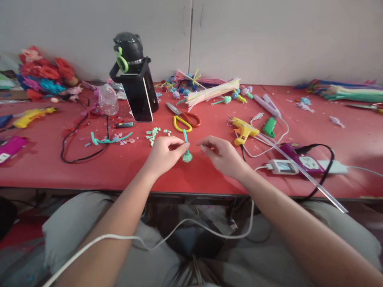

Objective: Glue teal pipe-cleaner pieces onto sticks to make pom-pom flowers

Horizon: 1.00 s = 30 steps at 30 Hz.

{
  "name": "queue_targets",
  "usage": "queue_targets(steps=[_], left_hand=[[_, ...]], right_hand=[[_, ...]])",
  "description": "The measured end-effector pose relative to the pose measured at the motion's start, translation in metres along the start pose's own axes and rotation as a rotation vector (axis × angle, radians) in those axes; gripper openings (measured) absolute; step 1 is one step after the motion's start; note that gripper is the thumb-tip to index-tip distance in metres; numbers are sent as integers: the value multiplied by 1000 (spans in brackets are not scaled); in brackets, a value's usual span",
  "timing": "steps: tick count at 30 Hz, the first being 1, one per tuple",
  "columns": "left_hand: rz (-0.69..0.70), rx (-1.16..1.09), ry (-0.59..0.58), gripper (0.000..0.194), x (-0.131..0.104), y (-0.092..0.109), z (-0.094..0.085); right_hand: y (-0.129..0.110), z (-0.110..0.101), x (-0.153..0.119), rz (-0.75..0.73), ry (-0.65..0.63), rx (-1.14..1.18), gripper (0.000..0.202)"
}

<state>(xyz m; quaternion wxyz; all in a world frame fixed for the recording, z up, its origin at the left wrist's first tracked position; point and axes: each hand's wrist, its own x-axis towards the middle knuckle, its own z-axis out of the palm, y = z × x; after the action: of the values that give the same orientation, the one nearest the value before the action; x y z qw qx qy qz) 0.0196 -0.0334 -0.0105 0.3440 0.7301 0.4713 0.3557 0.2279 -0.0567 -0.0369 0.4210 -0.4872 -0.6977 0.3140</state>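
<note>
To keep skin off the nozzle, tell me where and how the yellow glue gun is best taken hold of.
Grip the yellow glue gun by its handle, probably with the nearby right hand, coming from the near side. The handle points toward you, while the nozzle faces away to the left; a long clear stick slants off near its rear, so avoid that end.

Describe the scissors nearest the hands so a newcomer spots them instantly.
On the red table, find the black bottle. To its right, beyond the left hand, lie the scissors, set apart by one yellow and one orange-red handle loop.
</note>
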Motion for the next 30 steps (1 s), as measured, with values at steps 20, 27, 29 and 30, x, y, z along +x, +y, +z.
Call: queue_targets(steps=[20, 27, 29, 30], left_hand=[[3, -121, -55, 27, -5, 2, 2], [11, -124, -74, 23, -6, 3, 5], [9, -122, -72, 22, -6, 2, 5], [4, -121, -70, 22, -6, 1, 5]], right_hand=[[-16, 10, -2, 49, 99, 190, 19], [-10, 12, -2, 69, 55, 218, 23], [-8, 12, -3, 76, 50, 228, 24], [-8, 13, -3, 75, 53, 231, 24]])
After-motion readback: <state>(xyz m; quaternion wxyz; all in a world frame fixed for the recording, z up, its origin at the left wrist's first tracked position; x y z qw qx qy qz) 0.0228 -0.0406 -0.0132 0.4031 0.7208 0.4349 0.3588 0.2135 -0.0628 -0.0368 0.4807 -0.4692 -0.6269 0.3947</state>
